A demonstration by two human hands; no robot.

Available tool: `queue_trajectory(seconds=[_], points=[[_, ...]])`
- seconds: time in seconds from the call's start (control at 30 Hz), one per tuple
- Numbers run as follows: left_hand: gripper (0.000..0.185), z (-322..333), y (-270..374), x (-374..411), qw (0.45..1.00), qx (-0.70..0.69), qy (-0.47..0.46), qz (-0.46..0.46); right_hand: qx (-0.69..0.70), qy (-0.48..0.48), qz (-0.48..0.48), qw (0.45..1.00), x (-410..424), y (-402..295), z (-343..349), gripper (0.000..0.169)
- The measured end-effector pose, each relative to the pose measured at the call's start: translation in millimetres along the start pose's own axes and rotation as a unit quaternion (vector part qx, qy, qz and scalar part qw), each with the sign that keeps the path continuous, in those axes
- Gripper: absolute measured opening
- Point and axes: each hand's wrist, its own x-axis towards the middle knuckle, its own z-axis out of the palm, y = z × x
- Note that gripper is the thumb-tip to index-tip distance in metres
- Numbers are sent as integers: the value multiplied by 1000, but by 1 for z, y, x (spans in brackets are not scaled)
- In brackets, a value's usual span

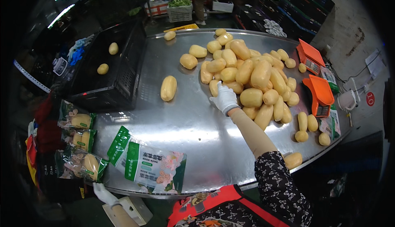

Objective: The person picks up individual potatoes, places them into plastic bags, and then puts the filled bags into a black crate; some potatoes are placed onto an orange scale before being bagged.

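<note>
My right hand (226, 98), in a white glove, reaches to the near left edge of a heap of peeled lotus root segments (245, 71). Its thumb is spread from the fingers, beside a short lotus root segment (213, 88); the palm side is hidden. At the table's front left edge, my gloved left hand (106, 194) is just below a filled clear-and-green bag (89, 164); its grip cannot be made out. Two more filled bags lie beyond that one. To their right, flat printed bags (157, 166) overlap. One lotus root segment (168, 88) lies apart, left of my right hand.
A black plastic crate (123, 72) with a few segments inside stands at the left of the steel table (197, 153). Two orange scales (319, 92) are at the right, near loose segments (303, 123). A person (200, 1) stands beyond the table. Below my left hand is a white box (135, 210).
</note>
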Motion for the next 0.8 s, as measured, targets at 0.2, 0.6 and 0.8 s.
queue_trajectory(seconds=[0.2,0.6,0.8], points=[[42,58,44,-160,985,-99,-111,-91,-125,-38,63,989,35,2,44,89],[23,135,102,-260,940,-45,-336,30,43,-136,-141,980,-152,1,12,96],[30,153,102,-280,916,168,-318,179,98,-241,-135,956,-146,15,-20,84]])
